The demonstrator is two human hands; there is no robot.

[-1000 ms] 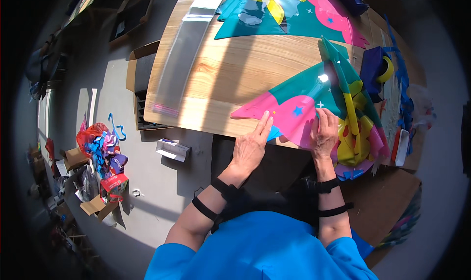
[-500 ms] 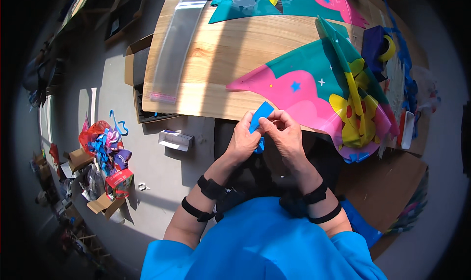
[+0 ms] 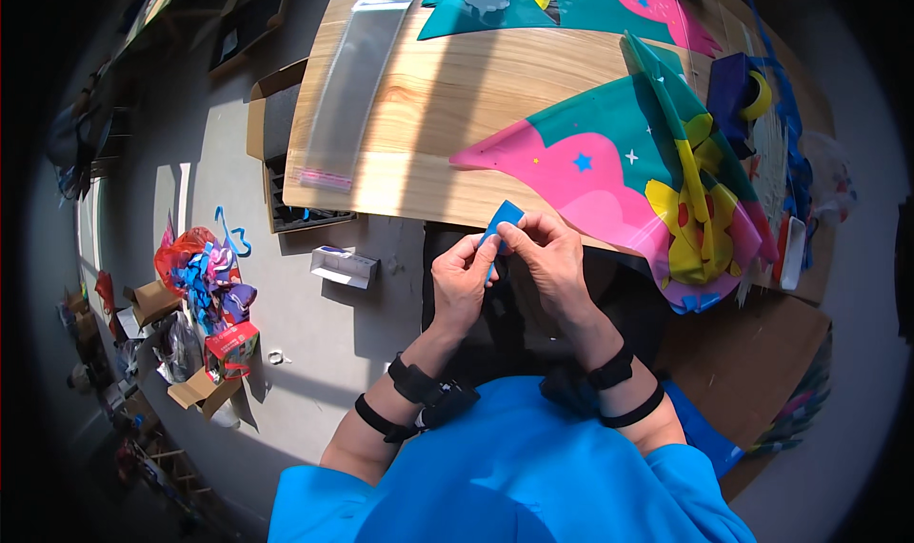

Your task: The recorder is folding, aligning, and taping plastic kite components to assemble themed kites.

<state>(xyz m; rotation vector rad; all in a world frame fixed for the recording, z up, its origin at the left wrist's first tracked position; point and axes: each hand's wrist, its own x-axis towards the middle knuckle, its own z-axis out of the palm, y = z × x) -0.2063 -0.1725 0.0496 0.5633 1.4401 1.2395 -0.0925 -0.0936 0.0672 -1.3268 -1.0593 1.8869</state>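
Note:
A short, flat blue strip (image 3: 505,217) is held up at the table's near edge, its upper end pointing away from me. My left hand (image 3: 459,284) pinches it low down, with thumb and fingers closed. My right hand (image 3: 549,269) grips its right side between thumb and forefinger. The strip's lower part is hidden behind the fingers. Just beyond my right hand lies a thin printed sheet (image 3: 590,167) in pink and green with stars, like a kite sail. Its gathered right part carries a yellow figure (image 3: 700,234), and it hangs over the table edge.
Another printed sheet (image 3: 571,5) lies at the back of the wooden table (image 3: 409,162). A clear plastic sleeve (image 3: 343,96) is on the left. A tape dispenser (image 3: 733,100) stands at right. On the floor are a small white box (image 3: 344,267) and a heap of coloured scraps (image 3: 205,276).
The blue strip has turned narrower to view, and the blue part that hung below my hands no longer shows. My left hand has shifted slightly left and nearer me.

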